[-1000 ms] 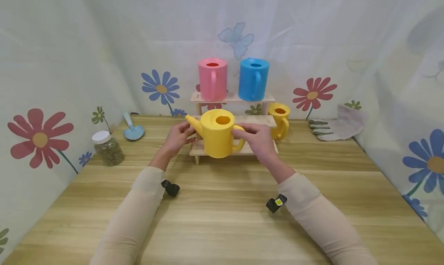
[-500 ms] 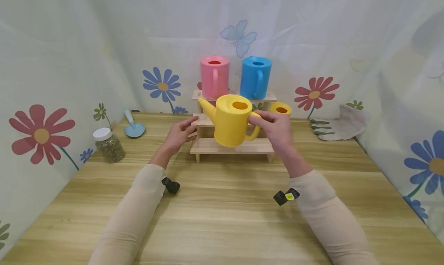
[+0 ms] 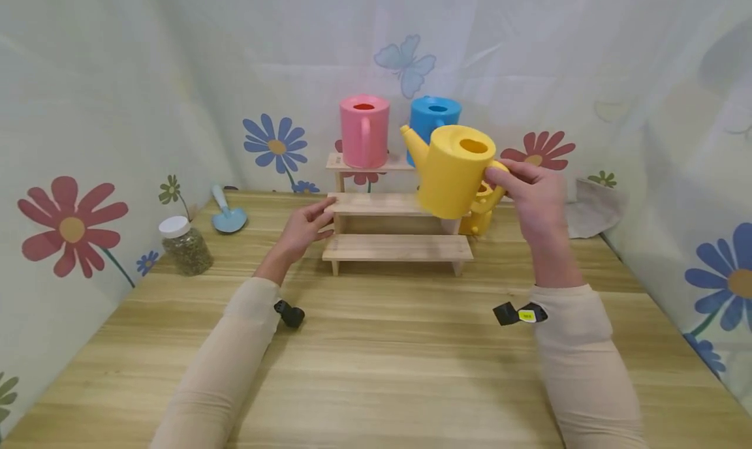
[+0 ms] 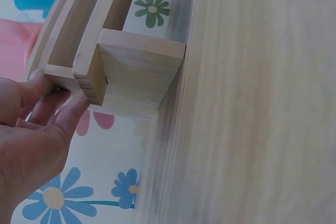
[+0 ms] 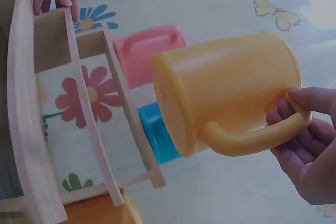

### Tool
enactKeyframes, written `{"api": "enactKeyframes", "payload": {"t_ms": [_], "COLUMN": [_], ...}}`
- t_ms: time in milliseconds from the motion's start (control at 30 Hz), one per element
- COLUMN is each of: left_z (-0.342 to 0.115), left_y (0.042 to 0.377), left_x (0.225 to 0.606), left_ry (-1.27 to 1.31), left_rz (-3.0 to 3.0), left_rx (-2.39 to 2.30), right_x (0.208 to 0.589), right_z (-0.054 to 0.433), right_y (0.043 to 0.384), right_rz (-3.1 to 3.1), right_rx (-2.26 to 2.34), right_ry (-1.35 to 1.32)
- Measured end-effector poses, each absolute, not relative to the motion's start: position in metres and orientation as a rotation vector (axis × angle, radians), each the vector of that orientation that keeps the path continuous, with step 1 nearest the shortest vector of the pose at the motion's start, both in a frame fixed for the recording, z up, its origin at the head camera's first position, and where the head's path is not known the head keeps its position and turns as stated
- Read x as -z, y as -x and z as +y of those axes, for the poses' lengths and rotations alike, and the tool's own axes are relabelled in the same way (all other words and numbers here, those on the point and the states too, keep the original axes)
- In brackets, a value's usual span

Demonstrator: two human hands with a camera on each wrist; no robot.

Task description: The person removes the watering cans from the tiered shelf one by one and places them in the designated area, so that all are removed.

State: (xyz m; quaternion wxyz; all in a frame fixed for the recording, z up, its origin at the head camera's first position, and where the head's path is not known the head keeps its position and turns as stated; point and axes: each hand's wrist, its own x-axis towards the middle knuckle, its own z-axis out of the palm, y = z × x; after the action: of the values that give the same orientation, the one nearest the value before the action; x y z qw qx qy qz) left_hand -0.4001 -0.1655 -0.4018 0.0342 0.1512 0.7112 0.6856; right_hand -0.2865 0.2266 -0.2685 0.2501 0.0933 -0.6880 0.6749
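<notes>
My right hand (image 3: 539, 198) grips the handle of a yellow watering can (image 3: 451, 175), thumb on top and fingers curled around it in the right wrist view. The can is in the air at the right of a three-tier wooden stand (image 3: 396, 247), its spout to the left. My left hand (image 3: 299, 232) holds the left end of the stand's middle step, thumb and fingers against the wood (image 4: 89, 74) in the left wrist view. A pink watering can (image 3: 364, 132) and a blue watering can (image 3: 435, 109) stand on the top step; the yellow one partly covers the blue.
A second yellow watering can (image 3: 478, 224) stands on the table behind the stand's right end, partly hidden. At left are a white-lidded jar (image 3: 187, 250) of dried green bits and a light blue trowel (image 3: 229, 219). A pale glove (image 3: 593, 211) lies at right.
My right hand has carried the yellow watering can up and to the right, from in front of the stand towards its right end. My left hand stays at the stand's left end.
</notes>
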Motion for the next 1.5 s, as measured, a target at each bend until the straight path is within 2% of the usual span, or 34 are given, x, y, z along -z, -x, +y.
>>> {"api": "enactKeyframes", "payload": {"t_ms": [300,867,1500], "left_z": [-0.168,-0.169,-0.166], "left_y": [0.4,0.404,0.4], "left_x": [0.4,0.4,0.403], "left_ry": [-0.457,-0.487,-0.473], "left_rz": [2.195,2.184,2.186], "left_rx": [-2.104,-2.093,-2.115], "right_x": [0.256,0.258,0.32], "right_z": [0.26,0.292,0.318], "right_y": [0.282,0.292,0.346], "right_rz": [-1.577,-1.541,-1.647], "right_rx": [-1.909,-1.806,-1.798], "right_ry": [-0.144,0.146,0.484]}}
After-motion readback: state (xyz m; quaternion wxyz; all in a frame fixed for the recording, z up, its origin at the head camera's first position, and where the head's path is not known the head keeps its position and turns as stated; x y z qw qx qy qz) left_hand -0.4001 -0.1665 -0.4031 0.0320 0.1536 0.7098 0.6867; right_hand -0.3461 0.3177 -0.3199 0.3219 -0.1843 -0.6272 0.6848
